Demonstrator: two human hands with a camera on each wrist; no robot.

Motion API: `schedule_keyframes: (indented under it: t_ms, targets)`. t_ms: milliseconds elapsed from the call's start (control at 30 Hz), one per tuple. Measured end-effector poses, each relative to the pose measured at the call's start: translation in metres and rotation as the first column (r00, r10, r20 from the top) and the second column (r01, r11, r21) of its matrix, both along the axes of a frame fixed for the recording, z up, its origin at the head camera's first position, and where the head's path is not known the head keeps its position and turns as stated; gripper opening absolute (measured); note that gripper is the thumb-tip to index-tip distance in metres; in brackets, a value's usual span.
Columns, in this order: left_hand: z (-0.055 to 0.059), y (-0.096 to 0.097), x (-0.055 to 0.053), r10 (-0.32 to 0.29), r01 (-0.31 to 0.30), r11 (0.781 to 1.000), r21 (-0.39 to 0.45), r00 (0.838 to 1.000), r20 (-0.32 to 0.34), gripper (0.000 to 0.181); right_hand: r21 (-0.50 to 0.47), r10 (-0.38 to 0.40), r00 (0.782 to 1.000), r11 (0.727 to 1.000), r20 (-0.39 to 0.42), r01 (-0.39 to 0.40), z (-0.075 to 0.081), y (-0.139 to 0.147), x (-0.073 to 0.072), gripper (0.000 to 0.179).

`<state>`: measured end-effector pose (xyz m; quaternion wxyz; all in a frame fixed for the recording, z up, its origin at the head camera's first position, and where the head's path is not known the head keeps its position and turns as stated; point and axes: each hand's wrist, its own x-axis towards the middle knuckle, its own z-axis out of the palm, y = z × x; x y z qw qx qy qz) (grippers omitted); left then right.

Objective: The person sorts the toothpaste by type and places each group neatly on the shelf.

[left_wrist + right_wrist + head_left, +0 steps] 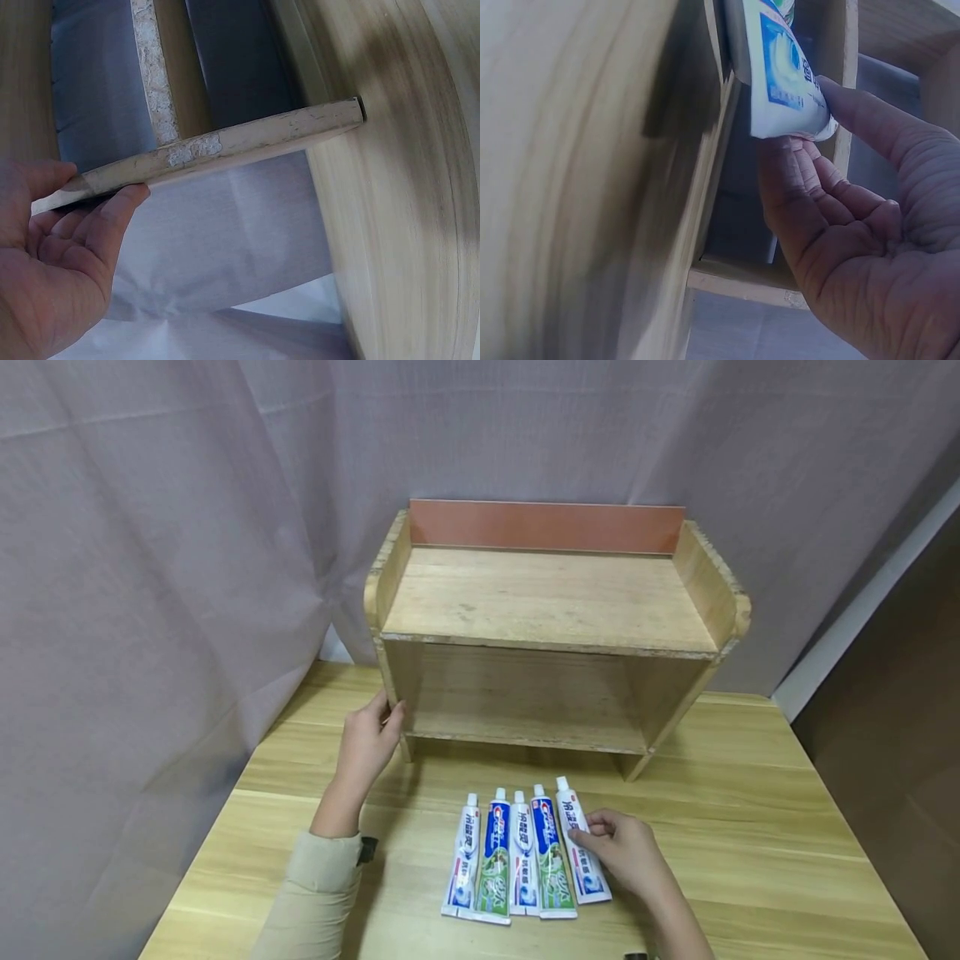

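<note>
My left hand [367, 739] grips the front edge of the left side panel of a small wooden shelf [547, 602]. In the left wrist view, the thumb lies on one face of that panel [255, 142] and the fingers on the other. My right hand [626, 847] pinches the rightmost toothpaste tube [583, 852], white with blue print, between thumb and fingers. The right wrist view shows the flat end of this tube [784, 75] above the fingertips. To its left, several more tubes lie side by side, caps toward the shelf, including a blue and green toothpaste tube [553, 860].
The shelf has an upper board [540, 597], a lower board [525, 710] and a reddish-brown back strip [547, 527]. It stands on a wood-grain table [765, 827]. A grey curtain [187, 527] hangs behind and at left; a dark brown surface [892, 693] borders the right.
</note>
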<state>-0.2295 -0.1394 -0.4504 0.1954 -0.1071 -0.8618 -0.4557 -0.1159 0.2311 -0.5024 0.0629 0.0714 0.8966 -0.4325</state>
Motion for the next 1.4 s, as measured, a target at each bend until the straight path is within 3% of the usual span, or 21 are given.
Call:
schedule_keyframes:
  t_ms: [467, 967, 1400]
  targets:
    - [0.0, 0.001, -0.001, 0.01, -0.01, 1.0, 0.004, 1.0, -0.007, 0.034, -0.045, 0.018, 0.999, 0.999, -0.031, -0.019, 0.006, 0.002, -0.002, 0.031]
    - [0.0, 0.0, -0.002, 0.027, -0.027, 0.999, -0.022, 1.0, -0.003, 0.03, -0.031, 0.038, 0.995, 0.999, -0.093, -0.042, 0.022, 0.002, -0.006, 0.038]
    - [0.0, 0.0, -0.001, 0.027, -0.027, 0.999, -0.027, 1.0, 0.012, 0.031, -0.029, 0.04, 0.994, 0.999, -0.101, -0.044, 0.028, 0.003, -0.007, 0.038]
